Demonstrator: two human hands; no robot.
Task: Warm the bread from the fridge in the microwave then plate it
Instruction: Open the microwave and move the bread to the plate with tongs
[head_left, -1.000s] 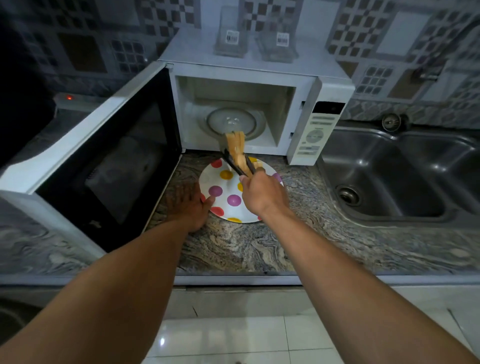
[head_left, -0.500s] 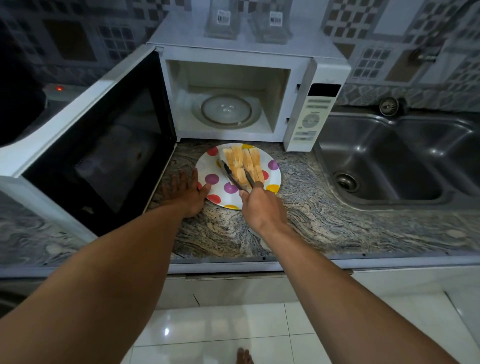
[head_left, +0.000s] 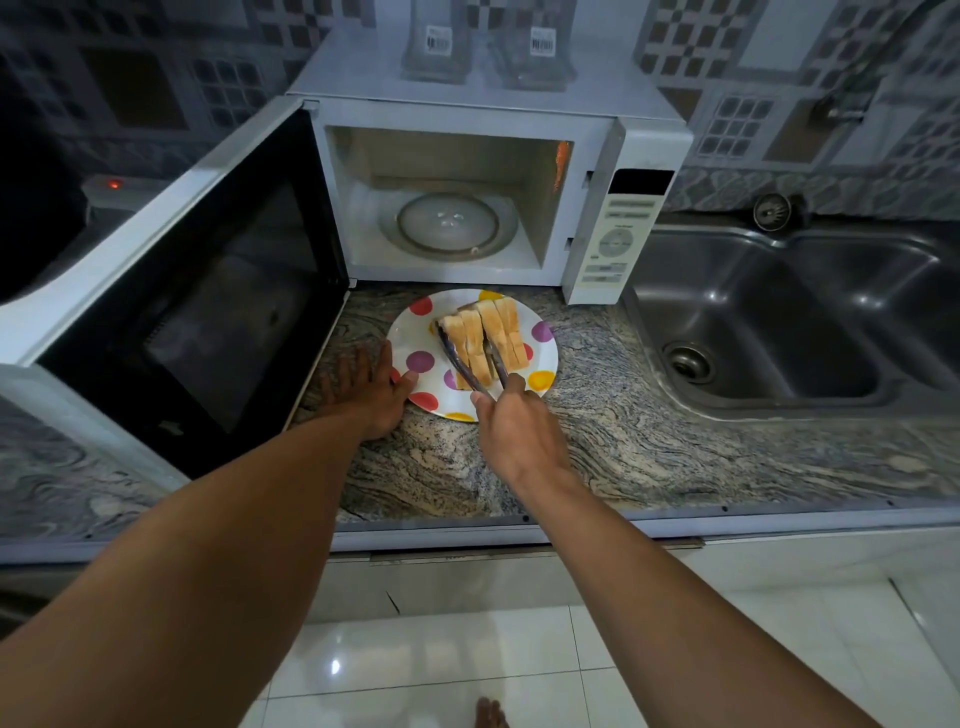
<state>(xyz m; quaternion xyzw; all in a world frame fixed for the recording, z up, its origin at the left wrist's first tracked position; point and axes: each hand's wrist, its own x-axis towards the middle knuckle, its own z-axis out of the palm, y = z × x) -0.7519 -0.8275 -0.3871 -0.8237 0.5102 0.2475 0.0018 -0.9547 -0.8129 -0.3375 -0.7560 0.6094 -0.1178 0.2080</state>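
Observation:
Several slices of bread (head_left: 485, 338) lie side by side on a white plate with coloured dots (head_left: 543, 358), which sits on the counter in front of the microwave (head_left: 613, 156). My right hand (head_left: 511, 431) grips dark tongs (head_left: 470, 366) whose arms straddle the left slices on the plate. My left hand (head_left: 371, 392) rests flat on the counter, fingers spread, its thumb touching the plate's left rim. The microwave door (head_left: 171, 291) stands wide open to the left, and the glass turntable (head_left: 449, 223) inside is bare.
A steel sink (head_left: 769, 322) lies to the right of the microwave. Two clear containers (head_left: 488, 41) stand on the microwave's top. The granite counter (head_left: 649, 447) runs to a front edge, with white floor tiles below. A device with a red light (head_left: 113, 183) sits at far left.
The tongs carried bread slices from in front of the microwave opening down onto the plate. My right hand drew back toward me. My left hand stayed by the plate's rim.

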